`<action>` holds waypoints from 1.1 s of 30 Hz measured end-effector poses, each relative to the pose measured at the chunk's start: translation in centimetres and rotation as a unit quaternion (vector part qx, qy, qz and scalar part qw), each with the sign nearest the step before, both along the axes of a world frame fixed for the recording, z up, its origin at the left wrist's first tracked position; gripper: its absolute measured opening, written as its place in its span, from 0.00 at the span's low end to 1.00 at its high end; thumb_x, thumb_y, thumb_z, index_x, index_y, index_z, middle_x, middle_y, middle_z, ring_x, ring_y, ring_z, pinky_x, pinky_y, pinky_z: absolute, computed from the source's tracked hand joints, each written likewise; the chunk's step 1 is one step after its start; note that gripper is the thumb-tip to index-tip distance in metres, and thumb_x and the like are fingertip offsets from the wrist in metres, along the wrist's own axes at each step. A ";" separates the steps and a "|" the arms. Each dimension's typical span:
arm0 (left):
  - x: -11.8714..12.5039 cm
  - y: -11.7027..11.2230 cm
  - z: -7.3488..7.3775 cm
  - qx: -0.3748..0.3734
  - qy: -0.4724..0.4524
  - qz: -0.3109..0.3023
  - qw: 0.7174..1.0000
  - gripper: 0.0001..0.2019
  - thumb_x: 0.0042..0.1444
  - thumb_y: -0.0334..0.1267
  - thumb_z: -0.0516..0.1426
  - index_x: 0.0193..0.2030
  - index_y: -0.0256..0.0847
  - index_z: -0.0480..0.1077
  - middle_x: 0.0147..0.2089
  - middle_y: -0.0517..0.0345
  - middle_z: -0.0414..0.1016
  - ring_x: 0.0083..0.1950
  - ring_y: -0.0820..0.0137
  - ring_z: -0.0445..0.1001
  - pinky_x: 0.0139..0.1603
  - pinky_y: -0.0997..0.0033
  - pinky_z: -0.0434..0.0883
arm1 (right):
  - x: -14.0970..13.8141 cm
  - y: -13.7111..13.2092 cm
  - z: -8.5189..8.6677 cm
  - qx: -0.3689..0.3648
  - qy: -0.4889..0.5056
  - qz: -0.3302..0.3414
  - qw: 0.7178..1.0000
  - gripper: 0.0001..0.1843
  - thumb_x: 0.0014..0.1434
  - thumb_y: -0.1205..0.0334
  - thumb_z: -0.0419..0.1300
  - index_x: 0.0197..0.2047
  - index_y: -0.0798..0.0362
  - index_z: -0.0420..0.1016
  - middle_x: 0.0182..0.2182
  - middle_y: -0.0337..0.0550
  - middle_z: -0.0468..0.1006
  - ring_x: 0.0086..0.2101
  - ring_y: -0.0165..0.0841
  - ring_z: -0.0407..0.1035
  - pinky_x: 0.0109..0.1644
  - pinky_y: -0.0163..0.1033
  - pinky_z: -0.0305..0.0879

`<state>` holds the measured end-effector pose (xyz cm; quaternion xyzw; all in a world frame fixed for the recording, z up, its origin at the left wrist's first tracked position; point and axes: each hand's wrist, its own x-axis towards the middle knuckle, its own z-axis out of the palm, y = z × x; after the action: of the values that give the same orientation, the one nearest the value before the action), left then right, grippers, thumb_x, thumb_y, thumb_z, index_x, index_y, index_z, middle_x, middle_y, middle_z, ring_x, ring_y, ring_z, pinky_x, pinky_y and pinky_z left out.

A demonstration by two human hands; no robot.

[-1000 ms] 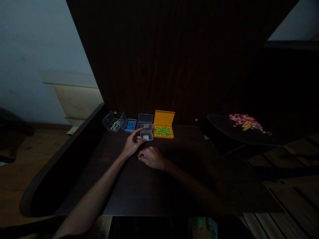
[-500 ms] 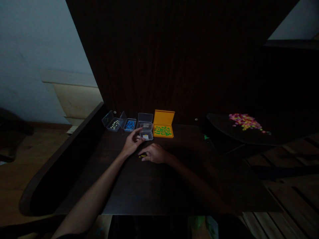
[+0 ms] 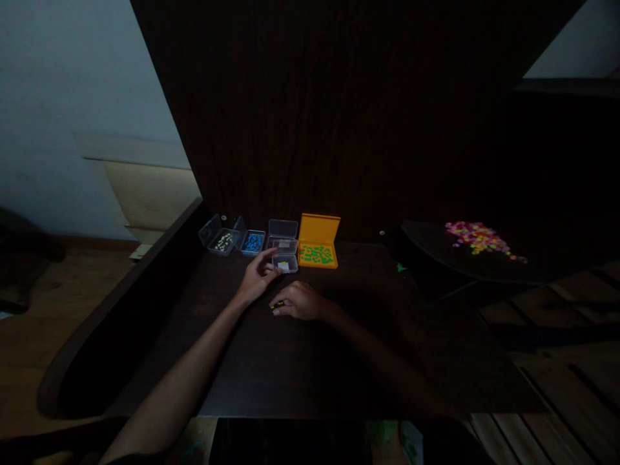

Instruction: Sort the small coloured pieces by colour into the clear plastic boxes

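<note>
My left hand (image 3: 256,278) rests on the dark table (image 3: 290,361) with its fingers against the front of a small clear box (image 3: 285,262) holding a yellow piece. My right hand (image 3: 300,301) lies just behind and to the right, fingertips pinching small yellow pieces (image 3: 278,304) on the tabletop. Beyond the hands stand an open orange box (image 3: 318,248) of green pieces, a clear box of blue pieces (image 3: 252,243) and a clear box of pale pieces (image 3: 223,242).
A heap of pink and yellow pieces (image 3: 477,237) lies on a dark round surface (image 3: 436,258) at the right. A dark wooden panel rises behind the table. A raised dark rail (image 3: 121,303) borders the table's left side. The scene is dim.
My right hand shifted slightly toward the boxes and its fingers closed on the small yellow pieces. My left hand stayed at the clear box.
</note>
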<state>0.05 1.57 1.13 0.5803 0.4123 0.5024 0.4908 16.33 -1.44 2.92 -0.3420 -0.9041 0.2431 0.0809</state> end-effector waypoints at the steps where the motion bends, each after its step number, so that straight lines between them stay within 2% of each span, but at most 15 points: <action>1: 0.0 0.0 0.0 0.002 -0.001 0.001 1.000 0.30 0.45 0.39 0.64 0.56 0.38 0.64 0.54 0.47 0.71 0.32 0.77 0.71 0.34 0.74 0.69 | 0.0 0.0 0.0 0.005 -0.005 0.002 1.000 0.13 0.56 0.57 0.62 0.45 0.50 0.79 0.29 0.40 0.78 0.30 0.29 0.69 0.34 0.32 0.57; 5: 0.0 0.0 0.0 -0.001 -0.004 0.001 1.000 0.30 0.44 0.39 0.64 0.56 0.38 0.64 0.53 0.48 0.71 0.32 0.77 0.71 0.34 0.75 0.69 | 0.1 -0.1 0.2 0.022 -0.032 0.011 0.999 0.14 0.57 0.55 0.61 0.46 0.48 0.78 0.30 0.39 0.78 0.32 0.30 0.69 0.34 0.33 0.56; 11: 0.1 -0.2 0.3 -0.009 -0.003 0.000 1.000 0.30 0.44 0.39 0.64 0.56 0.37 0.64 0.53 0.48 0.71 0.31 0.78 0.70 0.36 0.74 0.69 | 0.1 -0.4 0.9 0.029 -0.070 0.016 0.997 0.12 0.58 0.57 0.60 0.44 0.46 0.79 0.31 0.38 0.79 0.33 0.30 0.69 0.34 0.33 0.55; 15: 0.1 -0.1 0.3 -0.009 -0.003 -0.002 1.000 0.31 0.44 0.39 0.63 0.56 0.36 0.64 0.53 0.47 0.71 0.31 0.78 0.70 0.36 0.74 0.69 | -0.1 -0.8 1.0 0.036 -0.096 0.013 0.995 0.12 0.59 0.58 0.58 0.45 0.47 0.78 0.33 0.39 0.78 0.37 0.32 0.69 0.36 0.34 0.56; 22: 0.1 -0.3 0.5 -0.007 0.003 -0.003 1.000 0.29 0.45 0.38 0.63 0.56 0.38 0.64 0.52 0.49 0.71 0.31 0.78 0.70 0.33 0.75 0.68 | -0.5 -2.1 0.6 0.110 -0.167 -0.009 0.980 0.14 0.62 0.55 0.54 0.46 0.49 0.74 0.36 0.46 0.77 0.38 0.34 0.69 0.41 0.37 0.57; 26: 0.1 -0.3 0.5 0.001 0.005 0.000 1.000 0.29 0.45 0.39 0.63 0.56 0.37 0.65 0.49 0.50 0.73 0.30 0.77 0.70 0.33 0.74 0.68 | -0.6 -2.4 0.3 0.152 -0.162 -0.002 0.975 0.15 0.61 0.55 0.53 0.45 0.52 0.74 0.33 0.48 0.77 0.35 0.34 0.68 0.38 0.37 0.56; 30: 0.1 -0.2 0.3 -0.005 0.006 0.002 1.000 0.30 0.44 0.40 0.63 0.56 0.37 0.65 0.48 0.51 0.73 0.31 0.76 0.70 0.35 0.73 0.69 | -0.3 -2.1 0.4 0.144 -0.153 0.003 0.978 0.14 0.60 0.53 0.56 0.44 0.52 0.74 0.32 0.46 0.76 0.34 0.34 0.68 0.37 0.37 0.54; 33: 0.1 -0.1 0.0 -0.015 -0.001 0.001 1.000 0.31 0.43 0.40 0.64 0.56 0.38 0.64 0.50 0.50 0.72 0.31 0.77 0.70 0.35 0.73 0.69 | 0.5 -1.5 1.0 0.138 -0.139 -0.019 0.980 0.14 0.58 0.53 0.57 0.44 0.51 0.73 0.33 0.44 0.76 0.35 0.33 0.68 0.38 0.36 0.54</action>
<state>0.18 1.48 1.17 0.5718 0.4200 0.4976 0.4990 16.87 -2.95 3.89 -0.3749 -0.9248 0.0642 0.0056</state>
